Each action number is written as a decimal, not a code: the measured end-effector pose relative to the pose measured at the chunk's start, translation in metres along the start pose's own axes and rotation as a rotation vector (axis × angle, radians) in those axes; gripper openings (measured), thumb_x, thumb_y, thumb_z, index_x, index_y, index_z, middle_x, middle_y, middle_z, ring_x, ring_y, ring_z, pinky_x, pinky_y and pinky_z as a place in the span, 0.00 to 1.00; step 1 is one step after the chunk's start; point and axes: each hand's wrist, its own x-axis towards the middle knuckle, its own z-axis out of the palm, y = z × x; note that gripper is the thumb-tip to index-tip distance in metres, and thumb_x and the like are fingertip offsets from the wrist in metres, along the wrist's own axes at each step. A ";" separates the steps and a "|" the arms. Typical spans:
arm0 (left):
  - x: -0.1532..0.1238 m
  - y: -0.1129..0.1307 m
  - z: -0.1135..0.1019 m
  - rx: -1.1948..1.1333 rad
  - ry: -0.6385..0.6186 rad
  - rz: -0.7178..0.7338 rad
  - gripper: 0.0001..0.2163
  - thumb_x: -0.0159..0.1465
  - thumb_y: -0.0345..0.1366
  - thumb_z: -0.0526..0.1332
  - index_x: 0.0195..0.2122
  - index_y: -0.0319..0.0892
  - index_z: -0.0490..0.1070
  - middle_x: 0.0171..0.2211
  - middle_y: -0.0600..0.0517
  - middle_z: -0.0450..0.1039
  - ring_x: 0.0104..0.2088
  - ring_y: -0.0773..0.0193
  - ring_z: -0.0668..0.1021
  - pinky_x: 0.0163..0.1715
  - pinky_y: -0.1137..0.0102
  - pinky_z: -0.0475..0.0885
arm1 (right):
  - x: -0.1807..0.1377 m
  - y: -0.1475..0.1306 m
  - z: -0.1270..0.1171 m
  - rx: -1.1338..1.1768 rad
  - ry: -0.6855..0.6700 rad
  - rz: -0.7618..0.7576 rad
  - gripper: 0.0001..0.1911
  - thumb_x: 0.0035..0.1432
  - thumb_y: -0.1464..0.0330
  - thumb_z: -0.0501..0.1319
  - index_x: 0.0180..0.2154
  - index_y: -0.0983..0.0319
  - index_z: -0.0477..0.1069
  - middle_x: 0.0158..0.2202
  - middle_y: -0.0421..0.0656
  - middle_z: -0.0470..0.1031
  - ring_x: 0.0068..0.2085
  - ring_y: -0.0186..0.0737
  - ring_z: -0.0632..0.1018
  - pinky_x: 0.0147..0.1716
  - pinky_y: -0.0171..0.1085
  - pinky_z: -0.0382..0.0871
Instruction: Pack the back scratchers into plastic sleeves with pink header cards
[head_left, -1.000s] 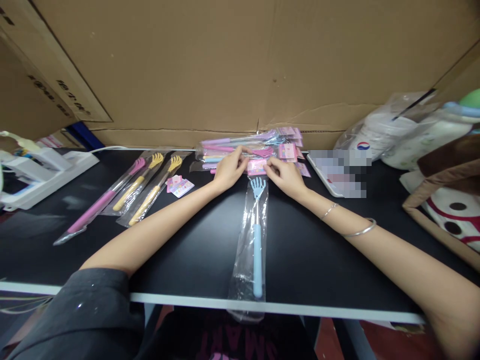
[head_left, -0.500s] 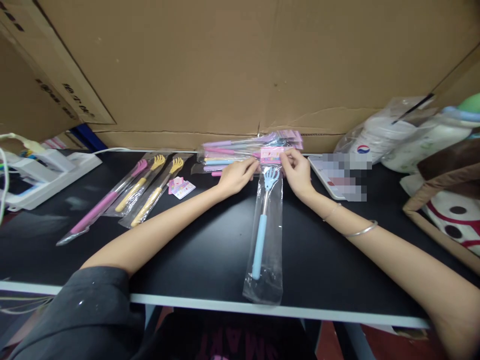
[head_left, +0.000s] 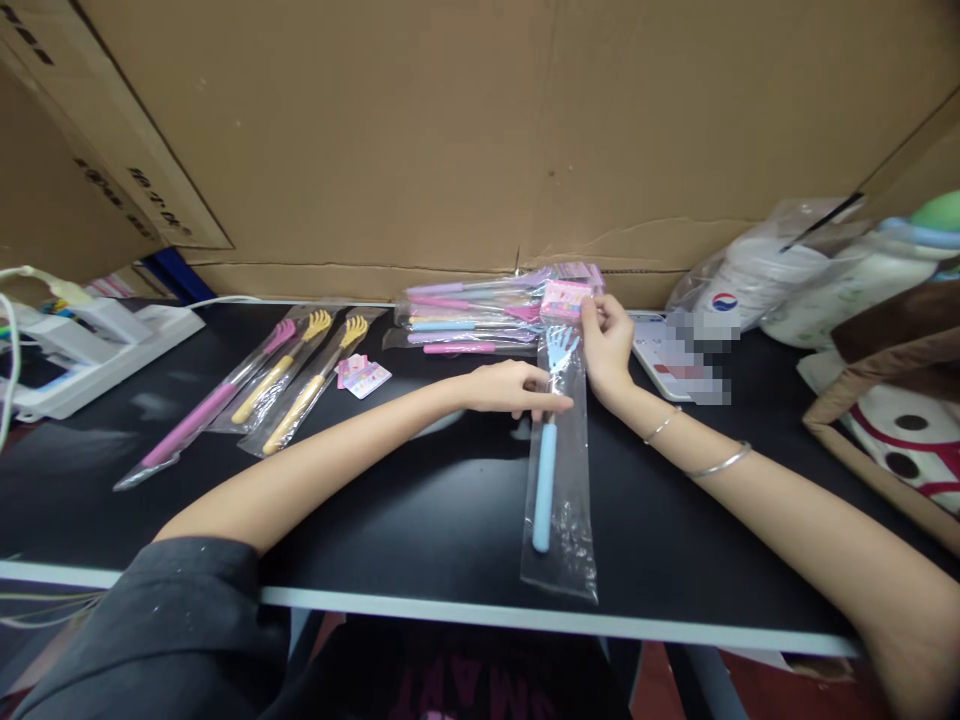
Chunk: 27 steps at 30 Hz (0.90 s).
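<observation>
In the head view a light blue back scratcher (head_left: 547, 480) lies in a clear plastic bag (head_left: 570, 540), its claw end away from me. Across the metal shaft, just below the claw, my left hand (head_left: 510, 387) closes on it through the plastic. At the bag's top is a pink printed card (head_left: 564, 300). My right hand (head_left: 607, 345) pinches that card at its right edge between thumb and fingers. Behind them sits a pile of bagged back scratchers (head_left: 457, 310) in several colours, partly covered by the card.
To the left lie a pink bagged back scratcher (head_left: 191, 425) and two yellow ones (head_left: 300, 405), beside loose cards (head_left: 364, 377). A white power strip (head_left: 127, 355) stands far left. A phone (head_left: 660, 360), a bagged cup (head_left: 739, 285) and a brown-handled bag (head_left: 892, 400) are right.
The bagged blue back scratcher and its card have shifted right. My left hand has left the card's side and come down onto the shaft; my right hand stays on the card.
</observation>
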 end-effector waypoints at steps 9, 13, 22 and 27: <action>-0.014 -0.008 -0.036 -0.154 -0.214 -0.078 0.15 0.62 0.49 0.58 0.37 0.42 0.62 0.33 0.51 0.78 0.32 0.66 0.78 0.31 0.73 0.69 | 0.008 -0.001 -0.002 0.061 0.047 0.089 0.21 0.59 0.49 0.58 0.26 0.56 0.59 0.17 0.33 0.55 0.19 0.33 0.62 0.19 0.35 0.56; -0.026 -0.018 -0.071 0.101 0.000 -0.088 0.20 0.58 0.52 0.60 0.40 0.39 0.68 0.38 0.48 0.78 0.36 0.62 0.77 0.35 0.70 0.68 | 0.012 -0.007 -0.003 0.132 0.028 0.122 0.23 0.57 0.46 0.59 0.25 0.56 0.56 0.16 0.32 0.53 0.16 0.30 0.57 0.15 0.34 0.49; -0.045 -0.039 -0.119 0.182 0.395 -0.062 0.17 0.62 0.45 0.58 0.44 0.37 0.69 0.35 0.48 0.75 0.33 0.66 0.76 0.38 0.70 0.69 | 0.014 -0.027 -0.002 0.160 -0.054 0.085 0.26 0.50 0.44 0.64 0.26 0.57 0.59 0.18 0.32 0.53 0.18 0.30 0.57 0.17 0.34 0.51; -0.033 -0.038 -0.130 0.253 0.501 0.017 0.12 0.63 0.41 0.57 0.43 0.38 0.70 0.41 0.45 0.76 0.39 0.65 0.77 0.43 0.70 0.70 | 0.028 -0.032 -0.011 0.168 -0.193 0.171 0.23 0.52 0.46 0.64 0.27 0.56 0.61 0.17 0.33 0.54 0.18 0.30 0.58 0.16 0.34 0.52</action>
